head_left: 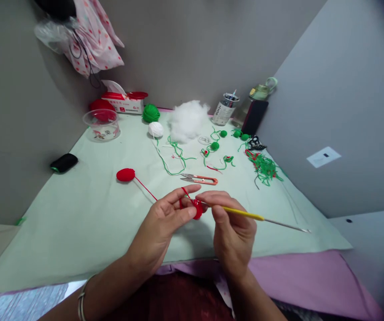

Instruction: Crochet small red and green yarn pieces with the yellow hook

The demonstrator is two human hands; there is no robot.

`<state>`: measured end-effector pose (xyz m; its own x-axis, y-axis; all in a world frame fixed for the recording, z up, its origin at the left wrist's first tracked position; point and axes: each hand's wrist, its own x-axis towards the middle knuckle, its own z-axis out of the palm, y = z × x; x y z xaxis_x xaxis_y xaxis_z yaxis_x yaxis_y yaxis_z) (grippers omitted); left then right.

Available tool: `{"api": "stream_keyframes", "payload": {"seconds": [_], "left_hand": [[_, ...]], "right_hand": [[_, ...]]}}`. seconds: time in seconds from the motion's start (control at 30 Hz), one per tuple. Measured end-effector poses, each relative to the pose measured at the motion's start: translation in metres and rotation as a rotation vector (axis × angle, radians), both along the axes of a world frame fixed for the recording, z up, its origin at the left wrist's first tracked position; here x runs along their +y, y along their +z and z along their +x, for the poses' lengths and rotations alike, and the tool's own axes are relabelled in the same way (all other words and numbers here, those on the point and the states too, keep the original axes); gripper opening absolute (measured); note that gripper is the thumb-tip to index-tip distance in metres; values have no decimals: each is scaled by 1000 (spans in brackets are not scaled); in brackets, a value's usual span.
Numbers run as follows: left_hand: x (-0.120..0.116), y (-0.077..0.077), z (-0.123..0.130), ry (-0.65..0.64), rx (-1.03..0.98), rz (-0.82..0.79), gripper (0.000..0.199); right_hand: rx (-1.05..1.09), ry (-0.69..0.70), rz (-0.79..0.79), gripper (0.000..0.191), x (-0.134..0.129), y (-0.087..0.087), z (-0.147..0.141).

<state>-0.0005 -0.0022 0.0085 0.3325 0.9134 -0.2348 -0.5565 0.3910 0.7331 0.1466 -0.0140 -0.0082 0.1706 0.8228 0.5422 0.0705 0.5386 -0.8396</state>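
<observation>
My left hand (165, 218) pinches a small red crochet piece (198, 210) between thumb and fingers, with red yarn looped over its raised index finger. From there the strand runs left to a red yarn ball (125, 174) on the table. In my right hand (234, 227) is a crochet hook (245, 214) with a yellow grip, held like a pen. Its left tip meets the red piece, where my fingers partly hide it; the bare metal end points right. Just beyond my hands lie orange-handled thread snips (200, 179), blades to the left.
White stuffing (188, 119), a green yarn ball (151, 113) and a white yarn ball (155, 129) sit at the back. Small green crocheted balls (214, 146) and a heap of yarn scraps (265, 168) lie right. A clear tub (101, 129) and black case (64, 163) stand left.
</observation>
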Motion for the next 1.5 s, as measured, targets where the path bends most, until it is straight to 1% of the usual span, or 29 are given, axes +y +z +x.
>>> {"api": "stream_keyframes", "payload": {"seconds": [0.1, 0.2, 0.27, 0.3, 0.33, 0.4, 0.47, 0.5, 0.53, 0.6, 0.63, 0.7, 0.73, 0.77, 0.8, 0.87, 0.93, 0.97, 1.03, 1.1, 1.2, 1.3, 1.5], "left_hand": [[-1, 0, 3, 20, 18, 33, 41], [1, 0, 5, 48, -29, -12, 43], [3, -1, 4, 17, -92, -78, 42], [4, -2, 3, -6, -117, -115, 40], [5, -2, 2, -24, -132, -147, 39], [6, -3, 0, -29, -122, -169, 35], [5, -3, 1, 8, -75, -128, 33], [4, -3, 2, 37, -51, -89, 33], [3, -3, 3, 66, -33, -48, 34], [0, -2, 6, 114, -26, 5, 39], [0, -2, 7, 112, -40, -1, 41], [0, -3, 7, 36, -96, -71, 42], [1, -3, 6, -11, -125, -118, 42], [3, -3, 5, -51, -145, -157, 40], [4, -3, 3, -75, -152, -178, 39], [6, -3, 1, -50, -109, -157, 37], [6, -3, 0, 27, -28, -74, 36], [5, -3, 1, 64, 8, -29, 37], [3, -3, 4, 116, 46, 35, 40], [0, -4, 6, 128, 52, 52, 42], [-2, -3, 6, 122, 51, 46, 42], [-1, -1, 6, 111, 30, 29, 43], [3, 1, 3, 53, -24, -50, 48]], "right_hand": [[-60, -10, 25, 22, -2, -3, 0], [-316, -105, 125, 30, -9, -8, 2], [-459, -163, 197, 34, -11, -10, 5], [-451, -178, 205, 34, -11, -9, 6], [-383, -180, 188, 32, -10, -8, 7], [-152, -145, 108, 26, -7, -4, 8], [29, -85, 32, 23, -4, -2, 7], [42, -58, 9, 22, -3, -2, 5], [0, -49, 2, 21, -2, -4, 4], [-202, -119, 70, 23, -3, -9, 1], [-316, -183, 133, 27, -3, -11, 0], [-465, -280, 249, 32, -4, -14, 1], [-451, -292, 253, 32, -4, -14, 2], [-387, -271, 226, 29, -4, -13, 3], [-274, -245, 173, 26, -3, -11, 5], [-38, -142, 45, 21, -2, -5, 7], [95, -43, -49, 18, 0, -2, 6], [107, -7, -73, 17, 0, -1, 5], [104, 17, -103, 14, 1, -3, 2], [133, 32, -130, 13, 1, -7, 1], [206, 60, -176, 14, 2, -12, 1], [214, 53, -199, 15, 2, -13, 3], [191, 42, -148, 14, 1, -12, 4]]}}
